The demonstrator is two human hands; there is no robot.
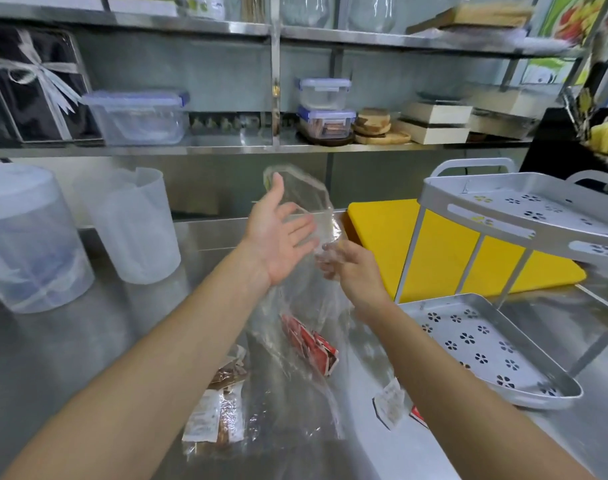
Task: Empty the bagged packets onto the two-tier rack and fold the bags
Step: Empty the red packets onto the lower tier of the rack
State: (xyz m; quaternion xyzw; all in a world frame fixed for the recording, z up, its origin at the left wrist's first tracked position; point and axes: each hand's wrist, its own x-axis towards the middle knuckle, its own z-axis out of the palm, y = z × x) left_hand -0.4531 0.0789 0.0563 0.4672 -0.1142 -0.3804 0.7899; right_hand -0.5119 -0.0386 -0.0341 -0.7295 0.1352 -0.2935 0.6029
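Observation:
A clear plastic bag hangs in the air over the steel counter, with red packets low inside it. My left hand is spread flat against the bag's upper part, palm facing right. My right hand pinches the bag's film just below and to the right. A second bag of brown and white packets lies on the counter under my left forearm. The grey two-tier rack stands at the right, both perforated tiers bare. Two loose packets lie near its lower tier.
A yellow cutting board lies behind the rack. Two translucent plastic jugs stand at the left. Steel shelves behind hold lidded containers, wooden boards and boxes. A black knife block stands at the far right.

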